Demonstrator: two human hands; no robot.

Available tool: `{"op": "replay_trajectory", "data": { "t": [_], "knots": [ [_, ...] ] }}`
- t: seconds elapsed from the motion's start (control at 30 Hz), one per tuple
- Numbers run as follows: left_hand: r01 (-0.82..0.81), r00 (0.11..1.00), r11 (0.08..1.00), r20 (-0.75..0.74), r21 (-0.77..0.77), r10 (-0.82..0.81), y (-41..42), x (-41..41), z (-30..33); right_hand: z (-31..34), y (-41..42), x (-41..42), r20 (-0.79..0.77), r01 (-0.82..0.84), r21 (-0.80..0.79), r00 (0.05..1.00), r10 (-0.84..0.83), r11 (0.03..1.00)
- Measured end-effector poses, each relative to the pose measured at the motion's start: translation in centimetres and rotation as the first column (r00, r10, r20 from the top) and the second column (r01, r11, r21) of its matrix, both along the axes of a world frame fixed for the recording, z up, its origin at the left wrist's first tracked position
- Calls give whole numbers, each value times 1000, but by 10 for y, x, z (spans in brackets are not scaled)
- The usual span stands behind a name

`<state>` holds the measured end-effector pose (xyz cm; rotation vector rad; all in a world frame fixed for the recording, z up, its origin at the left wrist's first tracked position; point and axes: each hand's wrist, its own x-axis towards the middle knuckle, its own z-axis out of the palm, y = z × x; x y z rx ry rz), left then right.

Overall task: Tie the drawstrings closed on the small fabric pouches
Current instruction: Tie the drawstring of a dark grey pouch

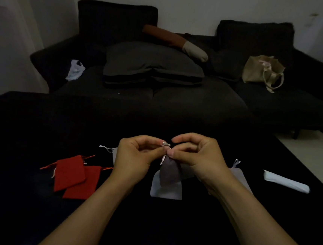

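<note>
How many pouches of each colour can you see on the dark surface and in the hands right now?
Red pouches: 2
Grey pouches: 4, one held up by both hands, one flat beneath it, one behind the left hand, one behind the right forearm
Total: 6

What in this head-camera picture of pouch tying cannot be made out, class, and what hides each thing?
- Knot state: the grey drawstring is too small, pinched between left hand and right hand.
- Grey pouch behind the left hand: mostly hidden.
- Grey pouch behind the right wrist: partly hidden.
- Lower red pouch: overlapped by the upper red pouch.
- Held pouch: contents unseen.
</note>
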<state>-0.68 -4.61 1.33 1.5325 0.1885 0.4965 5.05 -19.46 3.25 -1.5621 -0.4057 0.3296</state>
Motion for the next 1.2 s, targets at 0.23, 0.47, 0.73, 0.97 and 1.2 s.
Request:
{"op": "replay_trajectory", "data": {
  "t": [0.23,0.47,0.73,0.97,1.2],
  "knots": [
    [106,994,986,6,-126,-106,-5,1,4,-1,-2,0,-332,-137,172,924,188,976],
    [5,998,991,55,-136,2,-14,-5,3,-3,-3,-1,-437,-163,211,866,242,964],
    [-42,999,944,-18,-327,38,-22,-2,5,-3,-5,3,-478,-149,265,838,264,953],
    [-23,1000,931,-18,-365,18,-24,-4,3,-3,-1,-2,-361,-119,170,916,175,978],
    [-27,1000,958,5,-284,29,-25,-5,6,0,-8,-3,-237,-173,70,954,185,982]
  ]
}}
